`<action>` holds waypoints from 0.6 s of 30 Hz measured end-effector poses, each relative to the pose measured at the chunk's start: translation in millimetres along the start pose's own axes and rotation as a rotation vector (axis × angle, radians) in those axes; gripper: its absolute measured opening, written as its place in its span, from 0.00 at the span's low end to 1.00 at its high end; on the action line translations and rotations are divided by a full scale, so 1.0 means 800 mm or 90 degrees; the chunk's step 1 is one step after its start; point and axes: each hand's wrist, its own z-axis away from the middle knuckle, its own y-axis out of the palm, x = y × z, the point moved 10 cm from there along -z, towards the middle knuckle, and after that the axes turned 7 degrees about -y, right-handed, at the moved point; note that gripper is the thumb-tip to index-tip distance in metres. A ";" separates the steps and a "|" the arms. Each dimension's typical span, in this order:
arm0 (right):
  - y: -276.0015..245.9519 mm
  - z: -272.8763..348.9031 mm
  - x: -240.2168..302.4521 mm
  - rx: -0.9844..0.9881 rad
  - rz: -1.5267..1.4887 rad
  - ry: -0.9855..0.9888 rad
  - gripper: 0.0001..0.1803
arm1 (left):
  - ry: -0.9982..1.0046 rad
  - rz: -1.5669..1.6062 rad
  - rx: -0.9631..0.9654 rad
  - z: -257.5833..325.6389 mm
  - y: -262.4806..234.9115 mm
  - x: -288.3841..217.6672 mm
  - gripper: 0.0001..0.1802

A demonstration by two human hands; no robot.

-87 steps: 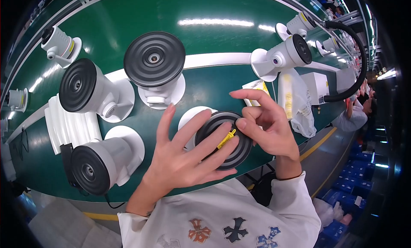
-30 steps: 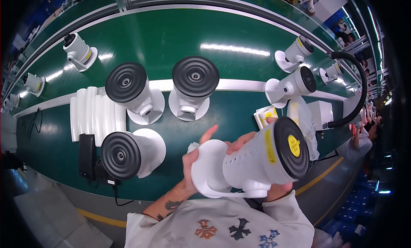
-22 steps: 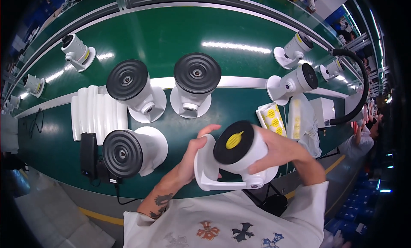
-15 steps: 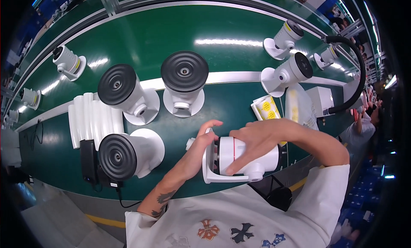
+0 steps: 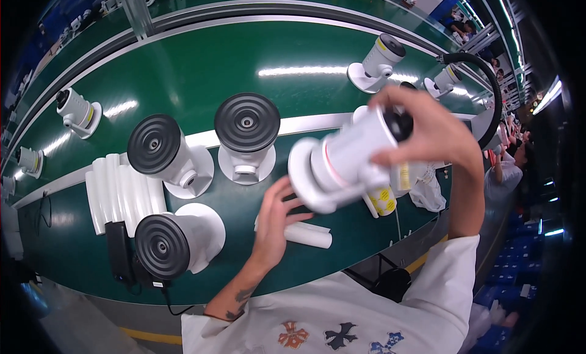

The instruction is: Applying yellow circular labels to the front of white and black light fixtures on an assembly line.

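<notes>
Right hand (image 5: pixel 427 131) fingers clamped around lifted white camera (image 5: pixel 348 164), left hand (image 5: pixel 274 222) fingers spread, touching its round base

Ahead of my hands the green counter (image 5: pixel 201 79) lies open and bare up to the grey rail, so I can pass there freely. To my left the way is crowded: three white cameras (image 5: pixel 247 137) with dark ribbed faces stand close together, with a stack of white foam strips (image 5: pixel 119 192) and a black adapter (image 5: pixel 119 253) beside them. A white roll (image 5: pixel 308 235) lies just beyond my left hand (image 5: pixel 274 222), and sticker sheets (image 5: pixel 384 198) and a plastic bag (image 5: pixel 427 192) clutter the right under the camera I hold up (image 5: pixel 348 161).
</notes>
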 end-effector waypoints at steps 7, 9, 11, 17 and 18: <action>-0.031 -0.170 -0.072 -0.108 0.222 -0.011 0.37 | 0.336 -0.797 -0.051 0.042 -0.011 -0.031 0.29; -0.008 -0.224 -0.067 -0.094 0.236 -0.020 0.38 | 0.311 -0.884 -0.055 0.041 -0.017 -0.013 0.30; 0.019 -0.266 -0.069 -0.108 0.226 -0.042 0.41 | 0.319 -0.901 -0.048 0.039 -0.023 -0.002 0.27; 0.041 -0.291 -0.062 -0.152 0.167 -0.042 0.53 | 0.342 -0.896 -0.033 0.040 -0.031 0.003 0.20; 0.035 -0.291 -0.059 -0.182 0.121 -0.083 0.55 | 0.340 -0.894 -0.042 0.042 -0.034 0.000 0.20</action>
